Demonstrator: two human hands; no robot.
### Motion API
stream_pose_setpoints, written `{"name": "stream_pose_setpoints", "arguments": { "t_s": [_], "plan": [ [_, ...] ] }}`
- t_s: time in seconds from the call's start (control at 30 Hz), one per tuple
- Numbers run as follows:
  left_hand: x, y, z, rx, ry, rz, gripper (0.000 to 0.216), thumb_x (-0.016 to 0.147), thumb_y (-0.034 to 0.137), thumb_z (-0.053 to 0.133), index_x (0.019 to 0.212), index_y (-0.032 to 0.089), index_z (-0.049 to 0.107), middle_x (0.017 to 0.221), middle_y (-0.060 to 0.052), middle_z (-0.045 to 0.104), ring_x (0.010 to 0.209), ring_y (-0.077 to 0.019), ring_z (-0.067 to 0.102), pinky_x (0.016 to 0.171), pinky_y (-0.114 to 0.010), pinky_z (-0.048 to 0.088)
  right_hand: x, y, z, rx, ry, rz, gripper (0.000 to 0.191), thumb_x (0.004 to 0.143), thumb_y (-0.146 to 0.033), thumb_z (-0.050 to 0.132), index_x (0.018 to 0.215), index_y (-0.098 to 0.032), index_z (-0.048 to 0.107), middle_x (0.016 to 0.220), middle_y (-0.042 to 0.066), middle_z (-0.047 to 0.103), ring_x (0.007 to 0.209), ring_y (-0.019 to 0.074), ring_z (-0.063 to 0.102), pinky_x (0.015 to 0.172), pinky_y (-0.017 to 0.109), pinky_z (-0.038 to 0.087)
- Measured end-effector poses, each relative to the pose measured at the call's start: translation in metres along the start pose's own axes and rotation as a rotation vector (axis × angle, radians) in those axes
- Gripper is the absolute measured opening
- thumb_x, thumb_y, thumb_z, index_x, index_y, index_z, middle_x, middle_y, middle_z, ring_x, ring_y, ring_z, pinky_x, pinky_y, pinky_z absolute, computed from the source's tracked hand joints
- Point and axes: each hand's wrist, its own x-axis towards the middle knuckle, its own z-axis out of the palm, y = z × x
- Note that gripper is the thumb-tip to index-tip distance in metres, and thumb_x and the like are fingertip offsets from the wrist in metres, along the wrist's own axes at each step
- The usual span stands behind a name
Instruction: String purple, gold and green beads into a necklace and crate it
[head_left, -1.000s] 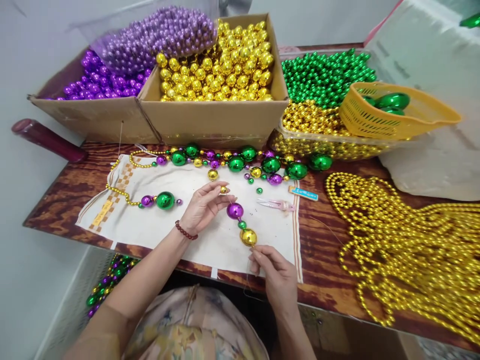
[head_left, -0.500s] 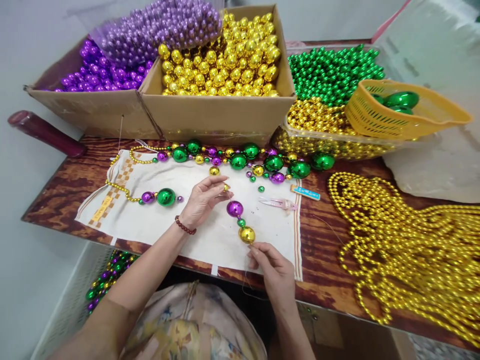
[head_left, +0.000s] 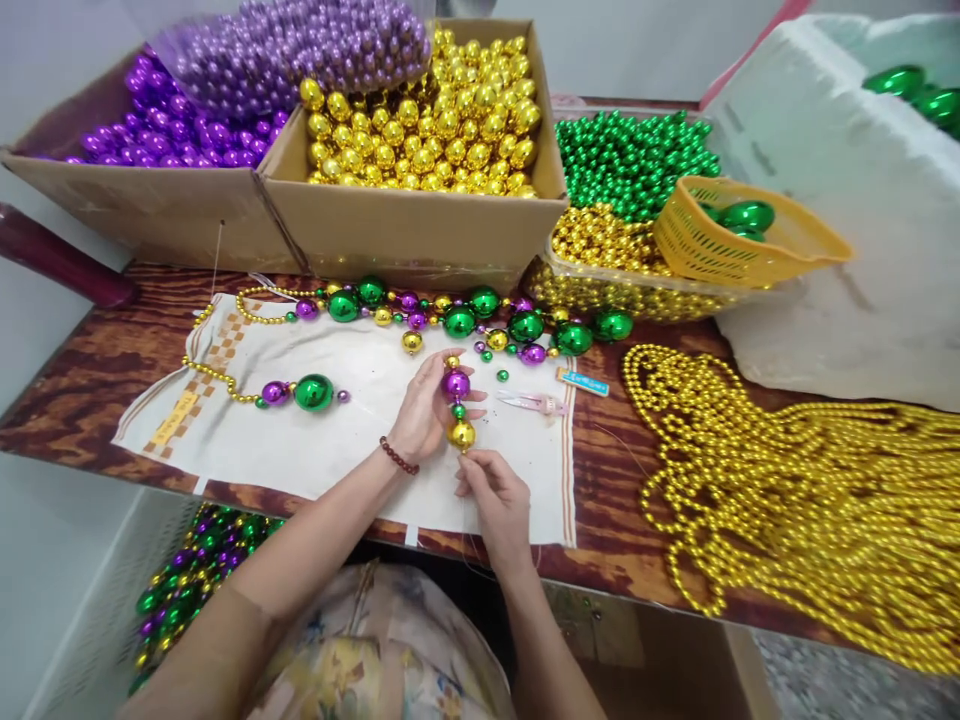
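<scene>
My left hand (head_left: 422, 408) cradles a short bead string, its fingers curved behind the purple bead (head_left: 456, 384) with a small gold bead above it. Below the purple one come a small green bead (head_left: 458, 411) and a large gold bead (head_left: 463, 434). Just under that gold bead, my right hand (head_left: 496, 500) pinches the thin thread between thumb and forefinger. To the left on the white cloth (head_left: 390, 465) lies another strung end with a purple bead (head_left: 274, 393) and a big green bead (head_left: 313, 393). Thread snips (head_left: 532, 402) lie right of my hands.
Finished-looking strands with green beads (head_left: 459, 322) lie along the cloth's back edge. Behind stand cardboard boxes (head_left: 412, 225) of purple and gold beads. A yellow basket (head_left: 679, 240) sits on a clear tub. Gold bead chains (head_left: 787, 500) cover the table's right side.
The beads have slid up into my left hand, which was holding the thread higher up. My right hand has moved up and left beneath the gold bead. The camera view has shifted right.
</scene>
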Motion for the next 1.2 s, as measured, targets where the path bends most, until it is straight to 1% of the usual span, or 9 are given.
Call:
{"name": "stream_pose_setpoints", "arguments": {
  "t_s": [0.13,0.3,0.47,0.67,0.77,0.87,0.93,1.07,1.2],
  "plan": [
    [0.011,-0.004,0.011,0.105,-0.018,-0.053,0.042,0.082,0.05,0.071,0.111,0.022,0.063,0.089,-0.001,0.067,0.05,-0.0064,0.058,0.036,-0.014,0.037,0.009,-0.006,-0.015,-0.065,-0.055,-0.02,0.025,0.084,-0.043,0.067,0.078,-0.019,0.068,0.065,0.0,0.064,0.052,0.0121,0.057,0.052,0.024,0.049],
    [0.017,0.0,0.017,0.223,-0.274,-0.479,0.038,0.083,0.043,0.072,0.111,0.017,0.067,0.078,-0.002,0.067,0.045,-0.0085,0.058,0.032,-0.016,0.032,0.046,-0.029,-0.061,0.02,0.266,-0.075,0.027,0.083,-0.043,0.068,0.093,-0.018,0.073,0.084,0.003,0.071,0.05,0.0086,0.055,0.049,0.023,0.043],
    [0.02,-0.003,0.027,0.374,-0.364,-0.69,0.036,0.081,0.04,0.076,0.109,0.018,0.069,0.072,-0.002,0.068,0.042,-0.0087,0.057,0.031,-0.016,0.03,0.071,-0.035,-0.076,0.145,0.079,0.013,0.025,0.069,-0.039,0.079,0.081,-0.018,0.073,0.07,-0.001,0.066,0.043,0.0065,0.045,0.042,0.022,0.035],
    [0.029,-0.005,0.027,0.483,-0.426,-0.768,0.031,0.082,0.04,0.074,0.102,0.017,0.072,0.074,-0.004,0.07,0.04,-0.008,0.054,0.032,-0.018,0.03,0.07,-0.021,-0.071,0.264,0.146,-0.001,0.016,0.07,-0.03,0.077,0.076,-0.017,0.07,0.061,-0.003,0.06,0.043,0.0056,0.043,0.041,0.02,0.032],
    [0.033,-0.009,0.021,0.491,-0.47,-0.788,0.028,0.084,0.04,0.071,0.095,0.015,0.073,0.07,-0.005,0.069,0.038,-0.0065,0.049,0.032,-0.018,0.026,0.079,-0.02,-0.089,0.422,0.351,-0.012,0.015,0.068,-0.025,0.075,0.071,-0.017,0.063,0.053,-0.007,0.052,0.042,0.0054,0.042,0.041,0.018,0.034],
    [0.036,-0.013,0.016,0.487,-0.498,-0.791,0.027,0.086,0.039,0.067,0.094,0.014,0.07,0.067,-0.003,0.066,0.036,-0.0052,0.045,0.031,-0.017,0.023,0.085,-0.02,-0.109,0.582,0.518,-0.05,0.023,0.069,-0.026,0.076,0.072,-0.018,0.055,0.063,-0.008,0.059,0.043,0.0039,0.044,0.042,0.017,0.038],
    [0.037,-0.014,0.017,0.494,-0.517,-0.792,0.028,0.087,0.038,0.066,0.097,0.013,0.068,0.068,-0.002,0.065,0.036,-0.0046,0.045,0.031,-0.016,0.024,0.082,-0.019,-0.111,0.594,0.464,-0.036,0.026,0.071,-0.032,0.078,0.077,-0.018,0.057,0.068,-0.007,0.062,0.042,0.0034,0.044,0.041,0.017,0.039],
    [0.039,-0.013,0.024,0.556,-0.543,-0.769,0.032,0.087,0.042,0.066,0.101,0.013,0.066,0.07,-0.002,0.065,0.037,-0.0041,0.047,0.031,-0.016,0.024,0.062,-0.015,-0.086,0.424,0.145,0.069,0.028,0.069,-0.033,0.083,0.083,-0.017,0.065,0.065,-0.004,0.064,0.046,0.0083,0.057,0.042,0.018,0.042],
    [0.038,-0.007,0.029,0.622,-0.606,-0.756,0.035,0.085,0.045,0.068,0.101,0.014,0.068,0.073,-0.002,0.066,0.038,-0.0042,0.048,0.031,-0.016,0.025,0.058,-0.017,-0.073,0.519,0.232,-0.032,0.026,0.073,-0.035,0.078,0.077,-0.018,0.058,0.074,-0.001,0.07,0.042,0.0061,0.055,0.04,0.017,0.041]
  ]
}}
